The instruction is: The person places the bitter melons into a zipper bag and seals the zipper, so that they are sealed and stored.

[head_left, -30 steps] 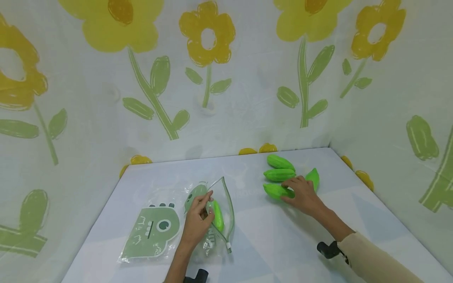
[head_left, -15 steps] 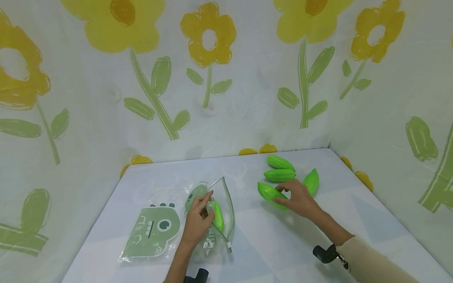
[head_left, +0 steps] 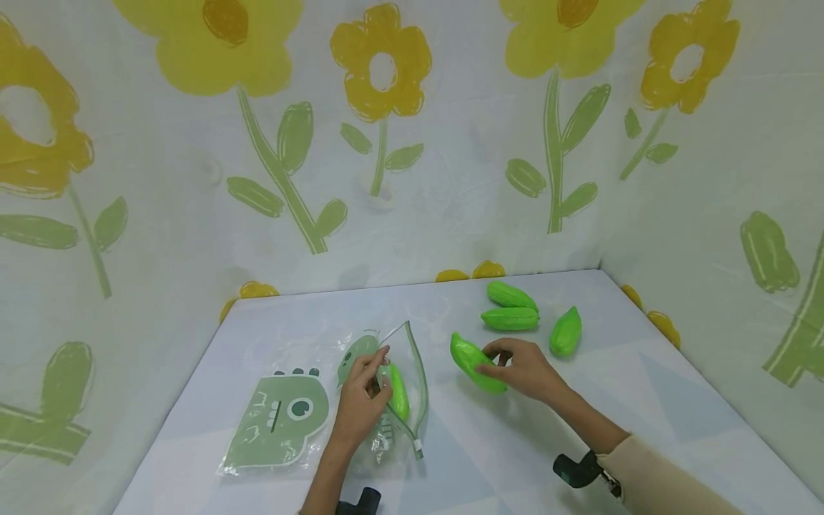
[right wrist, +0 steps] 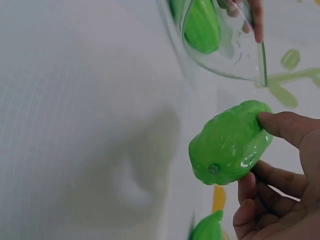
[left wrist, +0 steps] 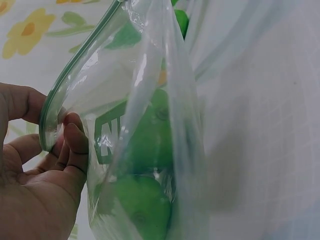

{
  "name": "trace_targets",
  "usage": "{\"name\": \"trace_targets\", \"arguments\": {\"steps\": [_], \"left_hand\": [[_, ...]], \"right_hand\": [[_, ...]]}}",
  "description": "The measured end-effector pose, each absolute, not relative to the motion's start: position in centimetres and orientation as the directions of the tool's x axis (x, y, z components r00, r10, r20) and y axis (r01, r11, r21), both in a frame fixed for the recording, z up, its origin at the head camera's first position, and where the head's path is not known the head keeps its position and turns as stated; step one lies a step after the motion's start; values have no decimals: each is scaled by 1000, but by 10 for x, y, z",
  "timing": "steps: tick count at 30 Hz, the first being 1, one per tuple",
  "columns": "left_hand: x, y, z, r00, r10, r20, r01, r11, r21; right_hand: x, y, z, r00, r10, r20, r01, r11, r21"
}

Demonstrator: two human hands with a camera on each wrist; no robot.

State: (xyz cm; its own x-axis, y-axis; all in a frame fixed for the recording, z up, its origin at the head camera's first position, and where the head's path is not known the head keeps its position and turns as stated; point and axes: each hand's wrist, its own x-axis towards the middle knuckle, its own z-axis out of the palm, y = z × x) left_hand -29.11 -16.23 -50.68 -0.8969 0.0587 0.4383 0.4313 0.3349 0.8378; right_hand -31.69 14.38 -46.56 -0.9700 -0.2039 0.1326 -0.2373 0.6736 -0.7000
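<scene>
My left hand [head_left: 359,406] pinches the rim of a clear zip bag [head_left: 420,368], whose mouth stands open to the right. One green bitter melon [head_left: 398,393] shows inside it in the head view; in the left wrist view, green melons [left wrist: 142,205] lie behind the plastic. Off the table to the right of the bag, my right hand [head_left: 526,370] holds another bitter melon [head_left: 468,357] between thumb and fingers. Its pointed end faces the bag in the head view, and a small stem nub shows in the right wrist view.
Behind and right of my right hand lie three more bitter melons: one at the back [head_left: 511,295], one before it [head_left: 510,318], one to the right [head_left: 566,333]. A second zip bag [head_left: 277,422] with a green monster print lies flat at left. Flowered cloth walls [head_left: 438,214] surround the table.
My right hand has lifted the bitter melon from the row at right and carried it left toward the bag. My left hand keeps its hold on the bag's rim.
</scene>
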Motion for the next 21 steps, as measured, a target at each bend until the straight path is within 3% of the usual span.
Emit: {"name": "trace_targets", "arguments": {"steps": [13, 21], "left_hand": [[-291, -162, -506, -889, 65, 453, 447, 330, 831], [-290, -162, -505, -886, 65, 459, 452, 345, 823]], "right_hand": [[-312, 116, -465, -981, -188, 41, -158, 661, -734], [-308, 89, -463, -985, -143, -92, -6, 569, -822]]}}
